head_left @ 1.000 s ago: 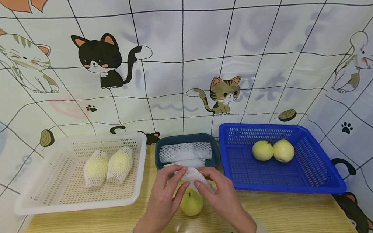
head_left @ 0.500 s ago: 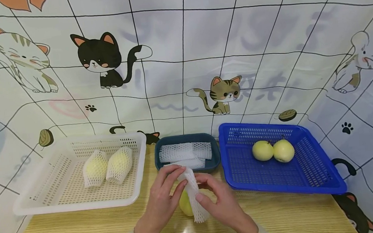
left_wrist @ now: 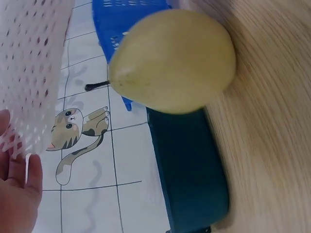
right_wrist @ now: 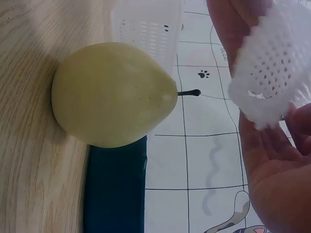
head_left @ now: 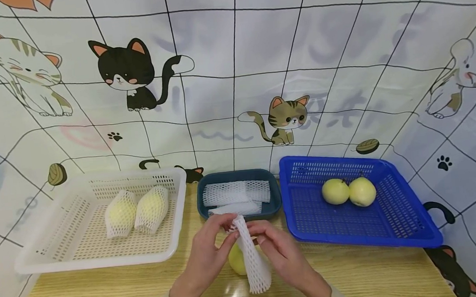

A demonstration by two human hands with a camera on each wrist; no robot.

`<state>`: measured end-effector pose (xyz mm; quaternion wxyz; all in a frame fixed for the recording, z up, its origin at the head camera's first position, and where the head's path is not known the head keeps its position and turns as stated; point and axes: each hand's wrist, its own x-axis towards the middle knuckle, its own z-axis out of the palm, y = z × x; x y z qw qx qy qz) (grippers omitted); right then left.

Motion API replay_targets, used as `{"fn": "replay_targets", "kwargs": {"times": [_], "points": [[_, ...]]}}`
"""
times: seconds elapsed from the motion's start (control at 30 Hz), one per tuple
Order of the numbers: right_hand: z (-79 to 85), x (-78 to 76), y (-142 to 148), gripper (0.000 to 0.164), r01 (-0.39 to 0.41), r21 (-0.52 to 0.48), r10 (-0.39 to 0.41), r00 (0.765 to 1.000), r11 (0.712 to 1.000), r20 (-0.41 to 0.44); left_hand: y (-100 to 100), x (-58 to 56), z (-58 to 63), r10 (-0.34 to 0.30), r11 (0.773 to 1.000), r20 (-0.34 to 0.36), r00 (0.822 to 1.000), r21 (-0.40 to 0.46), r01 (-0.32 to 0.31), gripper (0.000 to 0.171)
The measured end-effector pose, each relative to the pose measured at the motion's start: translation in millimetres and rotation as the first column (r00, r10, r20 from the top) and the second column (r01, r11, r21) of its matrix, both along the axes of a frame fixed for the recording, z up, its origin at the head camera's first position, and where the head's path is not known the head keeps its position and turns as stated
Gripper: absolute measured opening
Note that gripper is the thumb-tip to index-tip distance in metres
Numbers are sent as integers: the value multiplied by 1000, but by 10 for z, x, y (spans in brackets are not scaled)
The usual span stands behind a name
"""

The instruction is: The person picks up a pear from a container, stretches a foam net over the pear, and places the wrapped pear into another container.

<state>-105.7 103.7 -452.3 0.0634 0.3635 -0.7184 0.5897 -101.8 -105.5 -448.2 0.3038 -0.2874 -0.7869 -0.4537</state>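
Observation:
A white foam fruit net hangs lengthwise between the hands, its lower end loose. My left hand pinches its upper end between thumb and fingers. At the same end, the curled fingers of my right hand hold the net's edge; the right wrist view shows the net's opening above these fingers. Behind the net a yellow-green pear stands on the table, stem up, partly covered in the head view. Both wrist views show the bare pear whole, apart from the hands.
A dark teal tray holding several flat foam nets stands behind the hands. At left, a white basket contains two netted pears. At right, a blue basket contains two bare pears. A cat-print sheet hangs behind.
The net, bunched above the pear between both hands at first, has swung down and now hangs in front of it. The right thumb has drawn back slightly from the net's side.

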Motion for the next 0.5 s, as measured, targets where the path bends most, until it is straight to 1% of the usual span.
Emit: {"fn": "replay_targets", "kwargs": {"times": [0.03, 0.1, 0.2, 0.27, 0.37, 0.43, 0.5], "points": [[-3, -1, -2, 34, 13, -2, -13, 1000, 1000, 7, 2, 1, -2, -11, 1000, 21, 1000, 17, 11, 41], [-7, -9, -5, 34, 33, -14, -33, 999, 999, 6, 4, 2, -5, -36, 998, 61, 998, 48, 33, 40], [5, -27, -6, 43, 40, -20, -40, 999, 999, 7, 1, -1, -4, -76, 994, 85, 994, 79, 69, 35], [18, -43, -2, 54, 43, 2, -43, 999, 999, -23, -4, -4, -1, -100, 992, 89, 991, 87, 92, 33], [42, -54, 7, 69, 62, 66, -57, 995, 996, -84, -4, -8, 8, -120, 990, 69, 990, 81, 114, 34], [58, -54, 6, 74, 85, 109, -71, 990, 990, -126, 5, -6, 11, -120, 991, 55, 991, 70, 116, 37], [75, -51, 0, 75, 107, 137, -82, 981, 985, -174, 18, -4, 10, -111, 992, 55, 992, 61, 108, 39]]}}
